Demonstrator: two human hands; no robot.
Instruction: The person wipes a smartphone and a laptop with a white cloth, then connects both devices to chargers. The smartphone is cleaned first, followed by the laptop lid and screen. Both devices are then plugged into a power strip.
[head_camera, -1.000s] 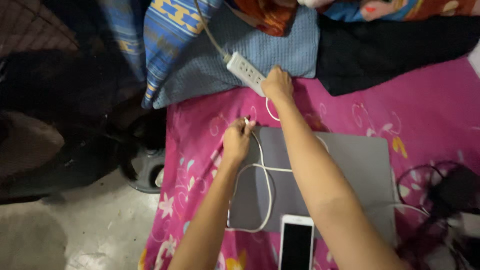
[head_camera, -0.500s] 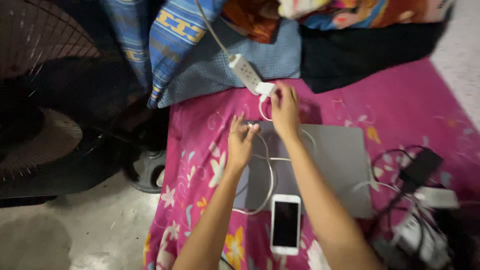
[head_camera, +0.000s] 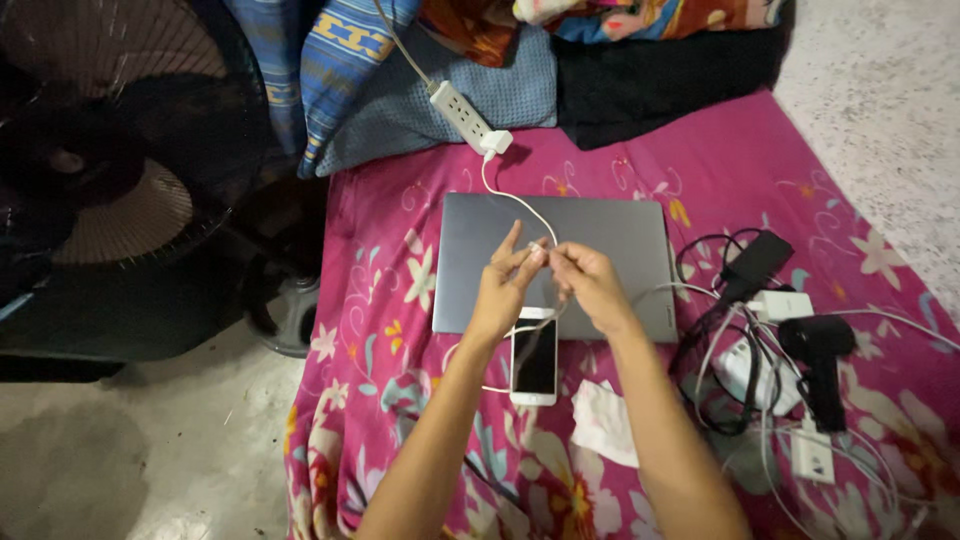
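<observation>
Mid-frame, over the closed grey laptop (head_camera: 600, 240), the left hand (head_camera: 505, 290) and right hand (head_camera: 590, 285) both pinch the white charging cable (head_camera: 515, 200); a white phone (head_camera: 535, 360) lies just below.

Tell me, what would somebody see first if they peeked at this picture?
Probably the two hands, the left hand and right hand, pinching a thin white cable together above a closed grey laptop on a bright pink flowery sheet. The cable runs up to a white charger plugged into a power strip. A white phone lies just below the hands, and a big dark fan stands at the left.
</observation>
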